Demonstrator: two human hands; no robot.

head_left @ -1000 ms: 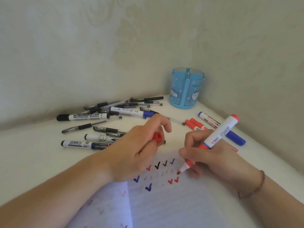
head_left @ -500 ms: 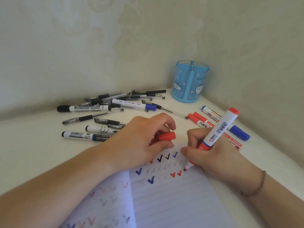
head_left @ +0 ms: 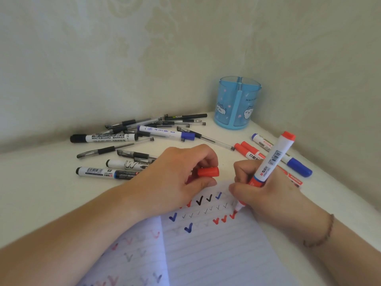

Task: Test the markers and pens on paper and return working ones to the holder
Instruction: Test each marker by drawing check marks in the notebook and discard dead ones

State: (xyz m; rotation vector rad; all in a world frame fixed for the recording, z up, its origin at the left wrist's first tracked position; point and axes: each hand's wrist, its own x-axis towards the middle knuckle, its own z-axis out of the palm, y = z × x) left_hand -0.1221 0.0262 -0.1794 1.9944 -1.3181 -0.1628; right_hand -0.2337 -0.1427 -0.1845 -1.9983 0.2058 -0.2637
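White desk (head_left: 41, 195): right hand (head_left: 268, 195) grips red marker (head_left: 270, 162), tip now touching paper (head_left: 216, 244), third red tick added; left hand (head_left: 175, 178) still pinches red cap (head_left: 208, 171).

Bare forearms; beaded bracelet (head_left: 321, 234) on right wrist

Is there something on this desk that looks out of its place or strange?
Nothing looks damaged or spilled. The blue holder stands upright in the corner and seems to hold no pens, while pens and markers lie in a loose heap to its left. The left hand holds the red cap; the right hand writes with the red marker.
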